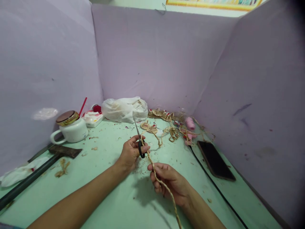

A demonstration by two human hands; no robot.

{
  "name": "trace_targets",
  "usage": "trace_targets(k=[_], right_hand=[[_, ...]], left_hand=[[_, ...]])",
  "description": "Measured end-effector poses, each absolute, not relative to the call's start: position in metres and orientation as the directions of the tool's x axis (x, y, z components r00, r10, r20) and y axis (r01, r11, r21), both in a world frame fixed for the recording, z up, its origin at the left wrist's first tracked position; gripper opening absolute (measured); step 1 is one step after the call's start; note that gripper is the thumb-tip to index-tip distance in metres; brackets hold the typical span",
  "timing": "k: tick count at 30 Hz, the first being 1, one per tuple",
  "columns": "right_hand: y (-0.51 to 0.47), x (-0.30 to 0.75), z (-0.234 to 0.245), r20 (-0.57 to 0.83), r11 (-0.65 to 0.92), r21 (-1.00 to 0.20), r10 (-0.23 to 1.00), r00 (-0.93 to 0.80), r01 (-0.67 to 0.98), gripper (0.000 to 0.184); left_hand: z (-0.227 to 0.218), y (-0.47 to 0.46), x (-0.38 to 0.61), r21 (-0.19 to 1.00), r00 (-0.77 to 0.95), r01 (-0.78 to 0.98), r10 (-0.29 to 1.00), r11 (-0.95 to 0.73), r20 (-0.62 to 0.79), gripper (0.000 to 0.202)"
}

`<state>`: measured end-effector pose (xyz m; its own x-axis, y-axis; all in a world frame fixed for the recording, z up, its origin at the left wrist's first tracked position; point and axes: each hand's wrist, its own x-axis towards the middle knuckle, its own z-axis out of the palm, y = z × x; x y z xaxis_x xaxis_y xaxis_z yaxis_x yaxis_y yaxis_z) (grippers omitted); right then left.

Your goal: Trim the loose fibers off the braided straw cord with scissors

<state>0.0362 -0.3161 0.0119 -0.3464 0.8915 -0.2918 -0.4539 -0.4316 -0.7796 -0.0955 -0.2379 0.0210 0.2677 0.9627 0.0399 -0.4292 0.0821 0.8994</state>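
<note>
My left hand (132, 152) is closed around the black handles of a pair of scissors (138, 138), whose blades point up and away. A braided straw-coloured cord (159, 181) runs from beside the scissors down through my right hand (167, 182) and off the bottom edge. My right hand is closed on that cord, a short way below the left hand. Both hands hover over the pale green table (107, 194).
A white mug with a gold lid (71, 127) and a dark hatchet (43, 165) lie at left. A white plastic bag (125, 109), coiled straw pieces (164, 125) and pink thread spools (190, 123) sit at the back. A black phone (215, 160) with a cable lies right. Lilac walls enclose the table.
</note>
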Motion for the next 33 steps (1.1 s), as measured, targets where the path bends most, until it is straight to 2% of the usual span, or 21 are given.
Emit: trace_targets(k=[3, 6, 9, 13, 16, 18, 20, 23, 25, 29, 33], right_hand=[[-0.316, 0.027, 0.009, -0.204, -0.243, -0.925, 0.966, -0.157, -0.293, 0.026], [-0.316, 0.021, 0.008, -0.149, -0.147, -0.982, 0.989, 0.012, -0.121, 0.024], [-0.314, 0.02, 0.009, -0.132, -0.124, -0.989, 0.985, 0.107, -0.081, 0.023], [-0.312, 0.026, 0.006, -0.1, -0.09, -0.994, 0.981, 0.167, -0.066, 0.024], [-0.311, 0.033, 0.002, -0.061, -0.042, -0.995, 0.97, 0.236, -0.086, 0.023], [-0.311, 0.038, 0.001, -0.052, -0.025, -0.993, 0.967, 0.25, -0.111, 0.023], [-0.311, 0.042, 0.002, -0.053, -0.017, -0.99, 0.963, 0.263, -0.137, 0.023], [-0.311, 0.046, 0.007, -0.033, 0.015, -0.988, 0.952, 0.304, -0.155, 0.022], [-0.311, 0.047, 0.009, -0.013, 0.032, -0.989, 0.953, 0.303, -0.145, 0.021], [-0.312, 0.046, 0.009, -0.014, 0.021, -0.993, 0.957, 0.289, -0.115, 0.022], [-0.312, 0.044, 0.008, -0.04, -0.013, -0.994, 0.968, 0.249, -0.11, 0.022]], left_hand=[[0.018, -0.231, -0.098, 0.891, 0.263, -0.442, 0.965, 0.107, 0.015, 0.049], [0.012, -0.219, -0.104, 0.91, 0.248, -0.397, 0.969, 0.121, -0.02, 0.044], [0.008, -0.205, -0.111, 0.955, 0.181, -0.29, 0.984, 0.06, -0.007, 0.037], [0.011, -0.194, -0.125, 0.987, 0.095, -0.156, 0.994, -0.031, 0.046, 0.037], [0.02, -0.2, -0.138, 0.986, 0.093, 0.053, 0.984, -0.156, 0.151, 0.034], [0.028, -0.211, -0.144, 0.853, 0.234, 0.36, 0.922, -0.378, 0.31, 0.031], [0.033, -0.225, -0.144, 0.65, 0.432, 0.526, 0.831, -0.548, 0.352, 0.031], [0.033, -0.242, -0.137, 0.363, 0.679, 0.526, 0.636, -0.77, 0.366, 0.037], [0.031, -0.247, -0.132, 0.234, 0.758, 0.492, 0.545, -0.839, 0.358, 0.045], [0.027, -0.247, -0.129, 0.137, 0.797, 0.475, 0.491, -0.869, 0.351, 0.053], [0.027, -0.246, -0.13, 0.104, 0.823, 0.441, 0.448, -0.892, 0.351, 0.056]])
